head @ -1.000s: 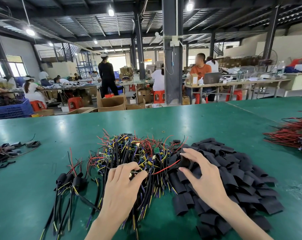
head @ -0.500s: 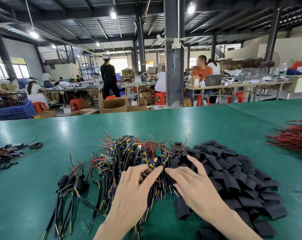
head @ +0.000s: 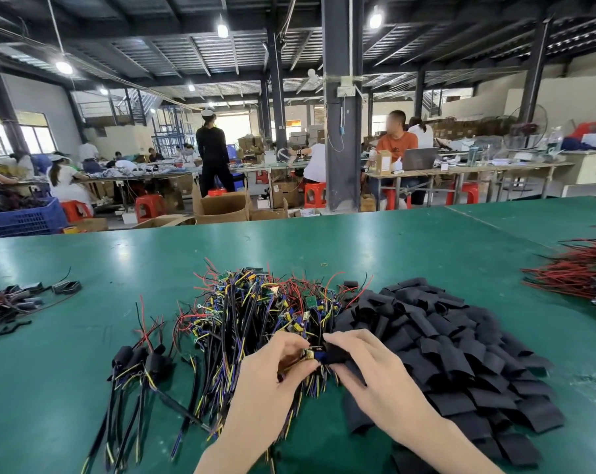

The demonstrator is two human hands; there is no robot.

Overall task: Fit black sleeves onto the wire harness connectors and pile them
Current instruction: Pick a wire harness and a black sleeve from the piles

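Quick status from my end. The left grip (head: 272,374) is clenched on a small connector (head: 309,354), thumb and fingertips curled round it. The right grip (head: 368,381) is pinching a black sleeve (head: 336,356) that butts right up against the connector's end. The two parts are touching, but the fingers cover the joint, so I can't tell if the sleeve mouth is actually over it.

Both grips sit a bit above the green table (head: 392,248), close to the middle of its near edge.

- The heap of loose harnesses (head: 255,313) lies just behind my grips, toward the table's middle. It's a tangle of black, yellow, blue and red wires with little green boards in it.
- The heap of black sleeves (head: 460,354) lies on the right-hand side of the harness heap and touches it, spreading down to the near edge.
- On the heap's other side there's a little pile of sleeved harnesses (head: 136,362). Their black caps lie close together and their wires trail off toward the near edge.
- A red wire bundle (head: 577,278) lies at the right edge, well apart from the rest.
- A small clump (head: 13,299) of dark pieces and wires lies at the left edge — too far out to make out properly.

Cardboard boxes (head: 221,208) stand on the floor past the far edge.
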